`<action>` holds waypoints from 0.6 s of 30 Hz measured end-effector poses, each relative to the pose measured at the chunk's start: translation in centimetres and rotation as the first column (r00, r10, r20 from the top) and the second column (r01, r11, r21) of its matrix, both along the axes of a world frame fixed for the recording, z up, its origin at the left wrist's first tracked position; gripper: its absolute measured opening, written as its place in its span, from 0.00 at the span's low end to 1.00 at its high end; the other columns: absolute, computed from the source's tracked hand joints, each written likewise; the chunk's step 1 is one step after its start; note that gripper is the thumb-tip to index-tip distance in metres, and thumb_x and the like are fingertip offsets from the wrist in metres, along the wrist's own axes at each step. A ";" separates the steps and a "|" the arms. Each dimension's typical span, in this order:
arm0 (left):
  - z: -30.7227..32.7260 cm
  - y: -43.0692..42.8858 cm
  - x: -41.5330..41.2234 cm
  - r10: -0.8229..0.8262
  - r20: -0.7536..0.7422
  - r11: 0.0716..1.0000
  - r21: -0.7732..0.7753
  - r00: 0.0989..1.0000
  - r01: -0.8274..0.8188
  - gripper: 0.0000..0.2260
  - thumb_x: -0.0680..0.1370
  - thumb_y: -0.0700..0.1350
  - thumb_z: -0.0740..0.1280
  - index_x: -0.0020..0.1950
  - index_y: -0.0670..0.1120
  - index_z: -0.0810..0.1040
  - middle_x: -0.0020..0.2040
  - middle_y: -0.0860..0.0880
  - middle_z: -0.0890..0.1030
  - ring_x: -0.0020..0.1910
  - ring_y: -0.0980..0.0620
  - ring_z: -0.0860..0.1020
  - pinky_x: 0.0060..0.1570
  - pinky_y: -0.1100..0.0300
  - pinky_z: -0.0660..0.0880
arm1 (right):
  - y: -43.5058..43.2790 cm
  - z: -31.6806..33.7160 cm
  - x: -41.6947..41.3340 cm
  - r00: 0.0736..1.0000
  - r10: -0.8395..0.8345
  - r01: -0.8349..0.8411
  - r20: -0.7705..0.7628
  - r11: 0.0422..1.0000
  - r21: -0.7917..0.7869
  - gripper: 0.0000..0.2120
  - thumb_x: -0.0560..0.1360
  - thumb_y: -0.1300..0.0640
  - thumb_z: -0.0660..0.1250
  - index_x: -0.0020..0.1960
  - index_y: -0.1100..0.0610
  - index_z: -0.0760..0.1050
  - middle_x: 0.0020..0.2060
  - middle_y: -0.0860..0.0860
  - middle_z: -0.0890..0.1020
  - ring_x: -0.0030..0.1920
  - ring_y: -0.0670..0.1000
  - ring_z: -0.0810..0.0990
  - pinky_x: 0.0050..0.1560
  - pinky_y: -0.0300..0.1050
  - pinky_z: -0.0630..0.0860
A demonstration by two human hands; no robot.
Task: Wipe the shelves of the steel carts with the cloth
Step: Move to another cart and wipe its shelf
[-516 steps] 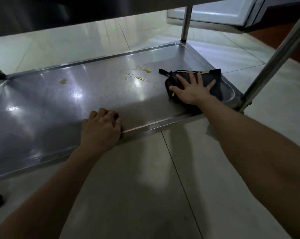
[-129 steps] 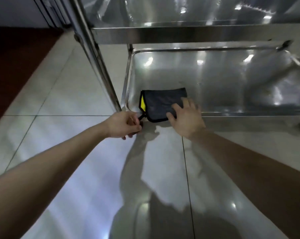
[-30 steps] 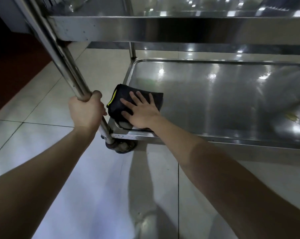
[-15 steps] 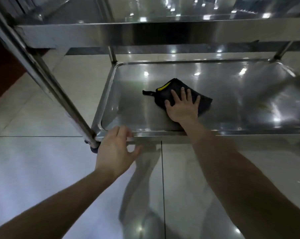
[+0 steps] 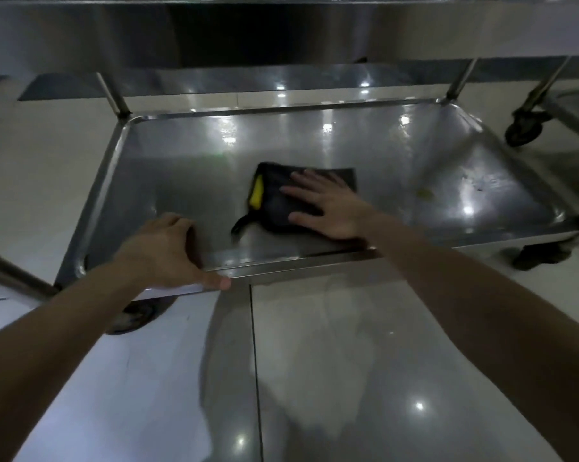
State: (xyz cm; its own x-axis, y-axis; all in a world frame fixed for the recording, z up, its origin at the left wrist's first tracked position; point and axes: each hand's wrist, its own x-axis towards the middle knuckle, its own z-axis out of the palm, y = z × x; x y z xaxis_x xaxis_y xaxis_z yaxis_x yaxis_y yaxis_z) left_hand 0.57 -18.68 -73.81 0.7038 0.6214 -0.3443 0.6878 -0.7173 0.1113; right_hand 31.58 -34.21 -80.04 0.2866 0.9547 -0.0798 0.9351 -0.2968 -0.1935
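The bottom shelf (image 5: 188,181) of the steel cart fills the middle of the head view. A folded dark cloth (image 5: 275,203) with a yellow edge and a small loop lies near the shelf's front middle. My right hand (image 5: 328,208) presses flat on it, fingers spread and pointing left. My left hand (image 5: 168,251) grips the shelf's front rim at the left, fingers curled over the edge and thumb along the rim. A small yellowish spot (image 5: 424,194) sits on the shelf to the right of the cloth.
The cart's upper shelf (image 5: 281,28) hangs low over the bottom one. Posts stand at the back corners (image 5: 113,95) and a caster (image 5: 131,316) sits under the front left corner. A second cart's wheel (image 5: 523,128) stands at the right. Glossy floor tiles surround everything.
My left hand has closed on the shelf's front rim. My right hand has turned with the cloth, fingers now pointing left, and the view has shifted closer to the shelf.
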 end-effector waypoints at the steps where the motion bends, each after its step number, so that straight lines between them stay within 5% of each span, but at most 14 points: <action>1: 0.0 -0.1 0.0 -0.006 -0.001 1.000 0.004 1.000 0.006 0.73 0.45 0.91 0.61 0.82 0.51 0.65 0.81 0.51 0.65 0.77 0.44 0.68 0.75 0.46 0.71 | -0.2 0.1 2.2 0.993 -0.118 0.118 0.023 0.993 -0.004 0.34 0.82 0.26 0.52 0.85 0.34 0.54 0.87 0.42 0.50 0.87 0.46 0.44 0.85 0.56 0.38; 5: -0.1 -0.7 0.0 -0.033 0.013 0.999 0.026 0.999 0.033 0.75 0.49 0.92 0.57 0.87 0.49 0.57 0.86 0.50 0.58 0.83 0.45 0.61 0.81 0.47 0.64 | 1.9 0.1 7.3 0.866 -0.500 0.500 0.009 0.865 -0.043 0.36 0.82 0.27 0.48 0.87 0.39 0.49 0.88 0.49 0.45 0.87 0.54 0.41 0.83 0.68 0.35; 8: 0.3 -0.8 0.2 -0.038 0.007 0.998 0.043 0.999 0.037 0.73 0.52 0.91 0.60 0.88 0.49 0.56 0.87 0.51 0.56 0.85 0.46 0.58 0.82 0.47 0.62 | 6.6 0.0 5.8 0.798 -0.603 0.601 0.007 0.795 -0.084 0.35 0.83 0.30 0.45 0.88 0.40 0.45 0.87 0.56 0.41 0.86 0.62 0.37 0.78 0.77 0.33; 13: 0.4 -0.5 -0.1 -0.016 -0.009 0.999 0.048 1.000 0.017 0.75 0.49 0.91 0.56 0.88 0.48 0.55 0.88 0.51 0.55 0.85 0.45 0.57 0.83 0.46 0.61 | 13.1 0.4 -2.6 0.938 -0.345 0.344 -0.017 0.938 -0.050 0.32 0.85 0.32 0.46 0.87 0.38 0.48 0.88 0.54 0.41 0.86 0.60 0.37 0.78 0.75 0.32; 18: 0.0 -0.4 -0.6 -0.027 0.037 0.999 0.044 0.999 0.026 0.68 0.56 0.89 0.64 0.86 0.49 0.59 0.85 0.49 0.61 0.83 0.44 0.62 0.80 0.45 0.66 | 11.9 -0.5 -9.2 0.997 -0.080 0.079 -0.004 0.994 -0.073 0.32 0.83 0.29 0.45 0.85 0.32 0.48 0.88 0.47 0.42 0.87 0.52 0.37 0.81 0.69 0.31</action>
State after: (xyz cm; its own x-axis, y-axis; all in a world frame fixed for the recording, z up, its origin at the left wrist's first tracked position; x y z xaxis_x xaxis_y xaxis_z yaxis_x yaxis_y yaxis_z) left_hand 0.00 -19.05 -73.79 0.7320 0.6163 -0.2903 0.6645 -0.7400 0.1045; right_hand 22.36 -22.34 -80.58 0.3607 0.9204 -0.1507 0.9066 -0.3839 -0.1751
